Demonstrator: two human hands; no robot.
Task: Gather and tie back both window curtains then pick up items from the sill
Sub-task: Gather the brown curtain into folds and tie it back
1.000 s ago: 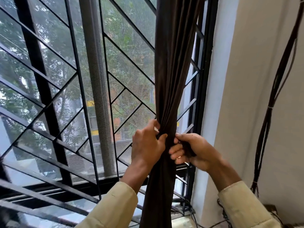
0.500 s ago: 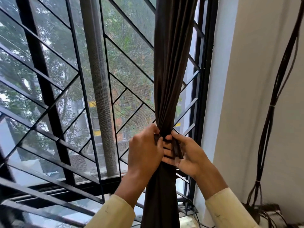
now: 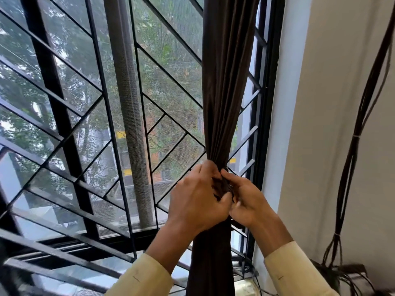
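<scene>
Both hands meet at the gathered waist of the dark brown curtain, which hangs bunched before the window grille near the right frame. The left hand curls round the folds; the right hand pinches the dark tie strip against them. Compared with half a second ago, the hands sit closer together, and less of the strip shows.
</scene>
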